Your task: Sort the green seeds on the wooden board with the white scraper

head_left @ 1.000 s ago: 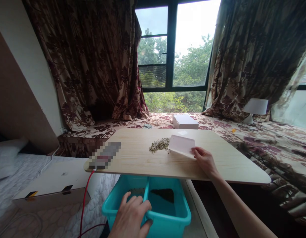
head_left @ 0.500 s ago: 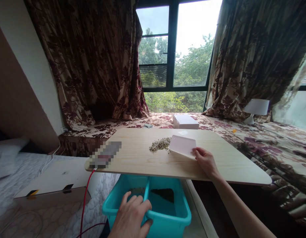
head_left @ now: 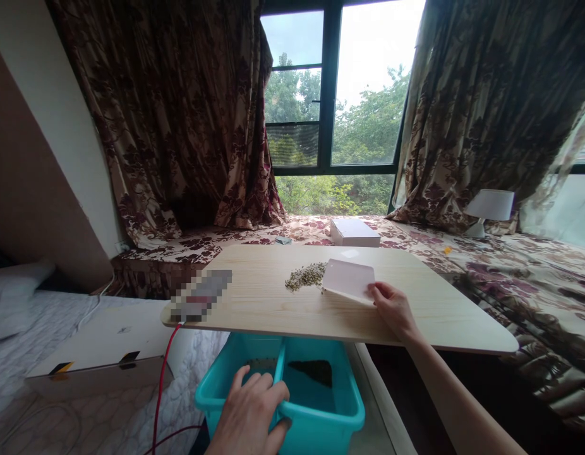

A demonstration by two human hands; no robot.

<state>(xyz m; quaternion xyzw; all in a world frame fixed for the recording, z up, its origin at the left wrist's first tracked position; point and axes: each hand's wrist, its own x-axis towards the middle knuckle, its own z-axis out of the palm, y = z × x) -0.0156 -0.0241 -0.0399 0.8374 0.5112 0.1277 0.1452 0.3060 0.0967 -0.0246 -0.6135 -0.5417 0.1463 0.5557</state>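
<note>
Head view: right hand (head_left: pixel 392 308) pinching a card (head_left: pixel 350 279) at mid-frame.
Grains (head_left: pixel 304 277) lie left of it, at the card's far edge, long axis slanting up rightward; left hand (head_left: pixel 252 411), farther off, bottom center, grips the bin's (head_left: pixel 328 414) near rim.

The tabletop (head_left: pixel 266 311) shows smooth, satiny wood grain; the near divided bin (head_left: pixel 328 414) looks like slightly glossy plastic, the flat sheet (head_left: pixel 349 279) like smooth plastic. The left bedspread (head_left: pixel 191 370) is puckered cloth; the far box (head_left: pixel 354 230), matt card.
</note>
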